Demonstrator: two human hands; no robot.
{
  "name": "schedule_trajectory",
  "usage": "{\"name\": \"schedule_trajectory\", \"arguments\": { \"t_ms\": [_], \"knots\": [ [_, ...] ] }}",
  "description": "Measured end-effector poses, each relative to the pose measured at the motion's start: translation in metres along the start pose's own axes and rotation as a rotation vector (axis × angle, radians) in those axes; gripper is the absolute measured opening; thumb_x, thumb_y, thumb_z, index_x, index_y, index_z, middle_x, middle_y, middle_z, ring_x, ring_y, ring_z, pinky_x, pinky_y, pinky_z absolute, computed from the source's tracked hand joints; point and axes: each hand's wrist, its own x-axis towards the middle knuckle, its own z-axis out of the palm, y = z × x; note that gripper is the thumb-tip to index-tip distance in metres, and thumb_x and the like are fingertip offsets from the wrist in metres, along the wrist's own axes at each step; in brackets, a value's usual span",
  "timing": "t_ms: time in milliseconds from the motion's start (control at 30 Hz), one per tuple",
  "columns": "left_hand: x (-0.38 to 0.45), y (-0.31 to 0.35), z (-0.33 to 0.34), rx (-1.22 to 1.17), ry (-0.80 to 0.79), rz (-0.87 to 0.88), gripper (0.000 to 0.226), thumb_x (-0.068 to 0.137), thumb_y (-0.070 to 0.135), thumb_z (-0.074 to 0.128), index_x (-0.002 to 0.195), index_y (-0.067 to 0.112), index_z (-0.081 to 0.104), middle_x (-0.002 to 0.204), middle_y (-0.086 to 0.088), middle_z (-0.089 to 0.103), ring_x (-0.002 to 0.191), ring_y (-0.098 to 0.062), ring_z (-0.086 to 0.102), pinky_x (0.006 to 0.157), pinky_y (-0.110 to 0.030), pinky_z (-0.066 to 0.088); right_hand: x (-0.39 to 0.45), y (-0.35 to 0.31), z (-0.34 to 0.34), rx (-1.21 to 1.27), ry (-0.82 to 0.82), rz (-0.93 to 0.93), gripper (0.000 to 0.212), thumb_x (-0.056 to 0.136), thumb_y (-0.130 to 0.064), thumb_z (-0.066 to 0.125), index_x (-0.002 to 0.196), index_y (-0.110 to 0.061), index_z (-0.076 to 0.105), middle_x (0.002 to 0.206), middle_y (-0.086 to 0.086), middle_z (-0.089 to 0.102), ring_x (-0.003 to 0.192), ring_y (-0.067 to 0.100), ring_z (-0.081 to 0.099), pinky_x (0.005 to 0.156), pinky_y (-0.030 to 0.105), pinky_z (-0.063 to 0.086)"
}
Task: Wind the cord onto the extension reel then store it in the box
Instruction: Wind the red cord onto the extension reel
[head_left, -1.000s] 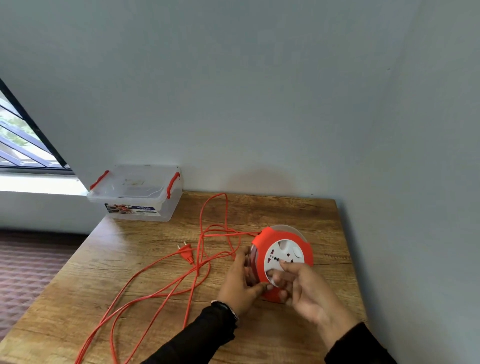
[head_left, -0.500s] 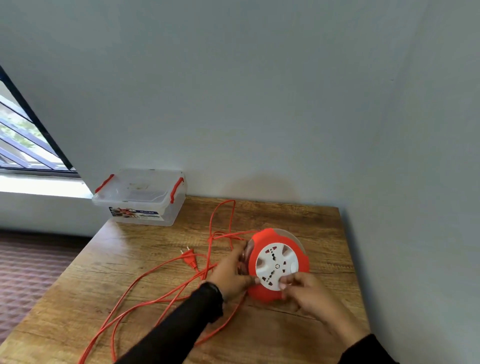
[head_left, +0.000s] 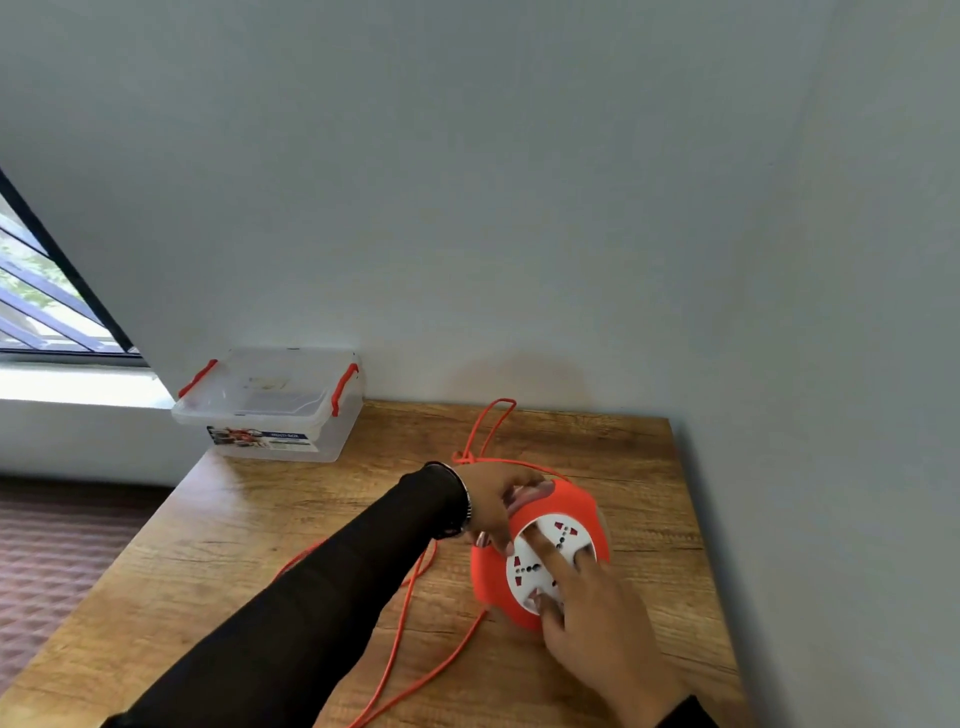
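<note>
Box (head_left: 270, 410) at table (head_left: 249, 561) far-left corner; reel (head_left: 540, 556) right; cord (head_left: 400, 639) between.

One wooden worktop (head_left: 597, 447) carries one orange extension reel (head_left: 540, 551), one loose orange cord (head_left: 405, 613) and one clear plastic box (head_left: 270, 410) with two red latches. Two hands are on the reel: the left hand (head_left: 493, 504) and the right hand (head_left: 597, 618). One window (head_left: 41, 306) shows.

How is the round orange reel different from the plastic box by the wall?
The reel is round and solid orange with a white socket face; the box is rectangular and see-through. The left hand and right hand are both on the reel, while nobody touches the box. The reel sits near the person; the box sits at the table's far corner. Both show orange-red parts and rest on the table.
</note>
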Motion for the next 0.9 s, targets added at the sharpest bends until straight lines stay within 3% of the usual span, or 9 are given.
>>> {"name": "schedule_trajectory", "arguments": {
  "t_ms": [233, 367, 433, 500, 633, 700, 767, 833, 900],
  "knots": [
    [-0.006, -0.005, 0.022, 0.012, 0.206, 0.034, 0.091, 0.066, 0.021, 0.081, 0.142, 0.036, 0.032, 0.141, 0.006, 0.049, 0.123, -0.021, 0.051, 0.090, -0.029, 0.045, 0.001, -0.002, 0.002, -0.034, 0.071, 0.096, 0.070, 0.083, -0.061, 0.040, 0.144, -0.049, 0.007, 0.112, -0.007, 0.061, 0.108, 0.016, 0.051, 0.092, 0.033, 0.039],
    [-0.013, -0.010, 0.041, -0.169, 0.297, 0.014, 0.095, 0.067, 0.016, 0.082, 0.144, 0.036, 0.030, 0.142, 0.007, 0.048, 0.126, -0.018, 0.048, 0.087, -0.023, 0.042, -0.001, 0.000, 0.003, 0.052, 0.101, 0.166, 0.072, 0.081, -0.063, 0.045, 0.144, -0.050, 0.012, 0.114, -0.007, 0.064, 0.107, 0.014, 0.055, 0.090, 0.032, 0.043],
    [-0.017, -0.012, 0.053, -0.324, 0.360, 0.025, 0.095, 0.067, 0.012, 0.082, 0.144, 0.033, 0.032, 0.140, 0.006, 0.049, 0.120, -0.014, 0.052, 0.083, -0.019, 0.047, -0.001, 0.001, 0.002, 0.106, 0.116, 0.215, 0.073, 0.080, -0.066, 0.046, 0.144, -0.050, 0.015, 0.114, -0.006, 0.066, 0.103, 0.015, 0.059, 0.085, 0.030, 0.046],
    [-0.021, -0.010, 0.071, -0.493, 0.431, 0.052, 0.092, 0.067, 0.009, 0.082, 0.143, 0.032, 0.035, 0.129, 0.003, 0.056, 0.100, -0.009, 0.062, 0.076, -0.017, 0.054, 0.001, 0.003, -0.001, 0.230, 0.124, 0.306, 0.072, 0.078, -0.071, 0.048, 0.142, -0.048, 0.022, 0.111, -0.004, 0.068, 0.097, 0.017, 0.064, 0.074, 0.029, 0.049],
    [-0.022, 0.002, 0.113, -0.743, 0.625, 0.138, 0.090, 0.064, 0.009, 0.084, 0.138, 0.029, 0.037, 0.110, 0.013, 0.063, 0.095, -0.004, 0.066, 0.084, -0.026, 0.057, 0.006, 0.011, -0.008, 0.425, 0.137, 0.439, 0.070, 0.071, -0.069, 0.059, 0.134, -0.044, 0.039, 0.098, -0.003, 0.067, 0.084, 0.019, 0.065, 0.057, 0.027, 0.047],
    [-0.022, 0.008, 0.125, -0.758, 0.692, 0.152, 0.082, 0.065, 0.017, 0.084, 0.130, 0.039, 0.040, 0.105, 0.015, 0.065, 0.088, -0.002, 0.066, 0.076, -0.022, 0.056, 0.007, 0.014, -0.012, 0.516, 0.141, 0.471, 0.068, 0.070, -0.064, 0.065, 0.131, -0.044, 0.043, 0.104, -0.003, 0.066, 0.086, 0.018, 0.064, 0.062, 0.028, 0.050],
    [-0.023, 0.010, 0.125, -0.825, 0.740, 0.166, 0.051, 0.068, 0.032, 0.080, 0.111, 0.046, 0.056, 0.090, 0.015, 0.069, 0.072, -0.005, 0.067, 0.064, -0.029, 0.057, 0.009, 0.017, -0.017, 0.557, 0.132, 0.480, 0.067, 0.069, -0.060, 0.069, 0.130, -0.044, 0.046, 0.108, -0.003, 0.065, 0.085, 0.016, 0.064, 0.063, 0.029, 0.051],
    [-0.025, 0.007, 0.117, -0.831, 0.870, 0.125, 0.020, 0.075, 0.051, 0.068, 0.085, 0.034, 0.064, 0.067, 0.008, 0.065, 0.054, -0.017, 0.061, 0.051, -0.042, 0.055, 0.012, 0.018, -0.024, 0.540, 0.116, 0.465, 0.067, 0.069, -0.060, 0.070, 0.130, -0.046, 0.045, 0.111, -0.003, 0.064, 0.087, 0.015, 0.062, 0.060, 0.026, 0.048],
    [-0.023, -0.004, 0.107, -0.746, 1.057, 0.097, 0.031, 0.082, 0.050, 0.060, 0.072, 0.021, 0.060, 0.059, 0.004, 0.057, 0.050, -0.018, 0.053, 0.046, -0.038, 0.048, 0.015, 0.016, -0.031, 0.499, 0.117, 0.444, 0.069, 0.070, -0.063, 0.067, 0.132, -0.047, 0.042, 0.113, -0.002, 0.064, 0.092, 0.016, 0.062, 0.056, 0.021, 0.044]
  ]
}}
